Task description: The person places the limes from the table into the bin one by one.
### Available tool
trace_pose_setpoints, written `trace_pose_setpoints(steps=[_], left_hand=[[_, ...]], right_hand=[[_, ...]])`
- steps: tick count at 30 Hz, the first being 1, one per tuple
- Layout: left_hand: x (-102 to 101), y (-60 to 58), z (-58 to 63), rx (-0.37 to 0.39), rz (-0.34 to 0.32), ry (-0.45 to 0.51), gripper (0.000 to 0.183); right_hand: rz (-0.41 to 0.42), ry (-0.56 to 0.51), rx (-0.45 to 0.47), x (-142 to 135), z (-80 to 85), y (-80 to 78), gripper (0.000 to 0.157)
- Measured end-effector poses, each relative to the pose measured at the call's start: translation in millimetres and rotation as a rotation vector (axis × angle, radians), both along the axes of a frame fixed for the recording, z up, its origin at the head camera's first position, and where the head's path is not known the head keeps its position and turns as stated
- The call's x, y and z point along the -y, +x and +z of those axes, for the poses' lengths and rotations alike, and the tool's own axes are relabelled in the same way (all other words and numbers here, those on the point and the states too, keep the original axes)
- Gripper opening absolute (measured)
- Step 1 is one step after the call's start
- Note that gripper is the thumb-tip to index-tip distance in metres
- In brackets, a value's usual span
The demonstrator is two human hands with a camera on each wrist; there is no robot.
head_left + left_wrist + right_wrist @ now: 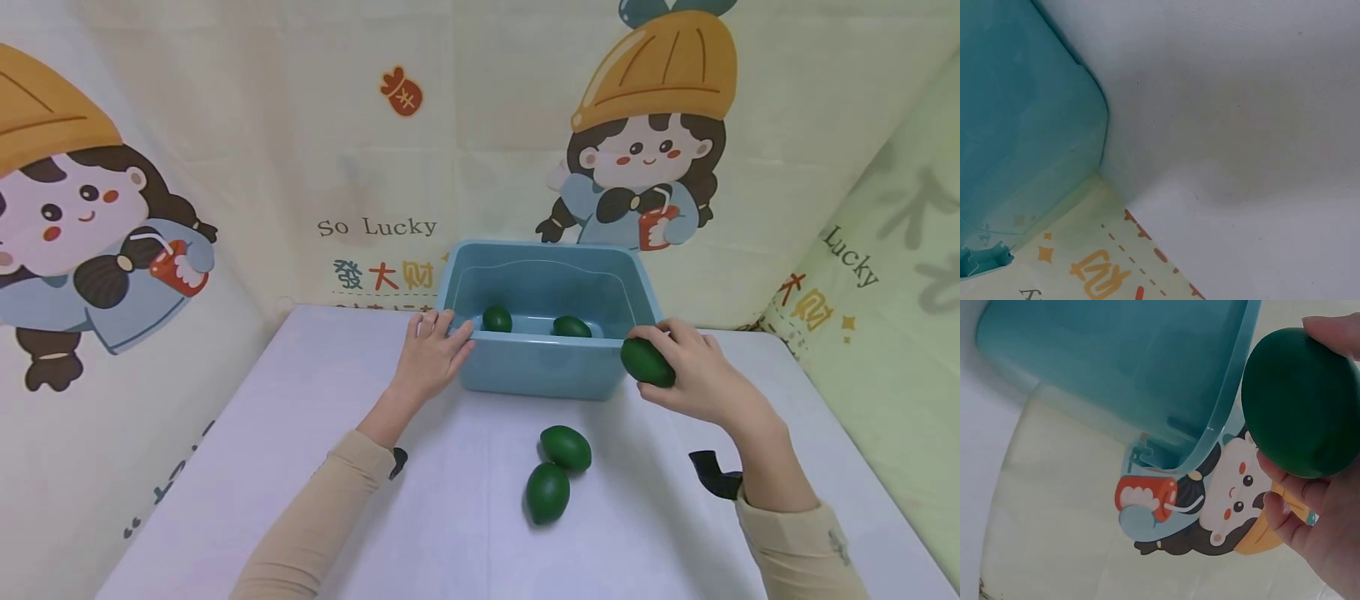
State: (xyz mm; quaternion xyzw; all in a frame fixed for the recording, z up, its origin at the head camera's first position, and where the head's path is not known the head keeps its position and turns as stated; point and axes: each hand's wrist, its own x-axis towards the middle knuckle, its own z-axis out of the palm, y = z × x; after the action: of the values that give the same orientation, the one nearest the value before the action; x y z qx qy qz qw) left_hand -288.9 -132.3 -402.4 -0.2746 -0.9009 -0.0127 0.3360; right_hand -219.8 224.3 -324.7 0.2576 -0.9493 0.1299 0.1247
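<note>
Fingers (427, 323) loose, my left hand (427, 358) sits at a blue rectangular plastic bin (536, 367), white desk's (450, 533) far edge; right hand (693, 379) grips a smooth green oval fruit (647, 363) by its front-right corner. Probably firm, light, slippery from here; I'd hold its middle.

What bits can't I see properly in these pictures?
Head view: the bottom of the right-hand green oval inside the blue tub; its front wall hides it.
Head view: the left cartoon figure's far side; the left edge cuts it off.
Right wrist view: part of the right hand; the right edge cuts it off.
</note>
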Motion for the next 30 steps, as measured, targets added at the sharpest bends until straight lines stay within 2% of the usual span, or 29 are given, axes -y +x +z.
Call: trace_pose_setpoints(steps=[16, 30], left_hand=[[1.6, -1.8, 2.5, 0.026, 0.0, -0.012, 0.054], [3.3, -5.8, 4.7, 0.011, -0.017, 0.0, 0.05]], right_hand=[[-0.02, -0.005, 0.084, 17.8, 21.4, -21.2, 0.053], [-0.046, 0.015, 0.152, 28.3, 29.3, -46.7, 0.057]])
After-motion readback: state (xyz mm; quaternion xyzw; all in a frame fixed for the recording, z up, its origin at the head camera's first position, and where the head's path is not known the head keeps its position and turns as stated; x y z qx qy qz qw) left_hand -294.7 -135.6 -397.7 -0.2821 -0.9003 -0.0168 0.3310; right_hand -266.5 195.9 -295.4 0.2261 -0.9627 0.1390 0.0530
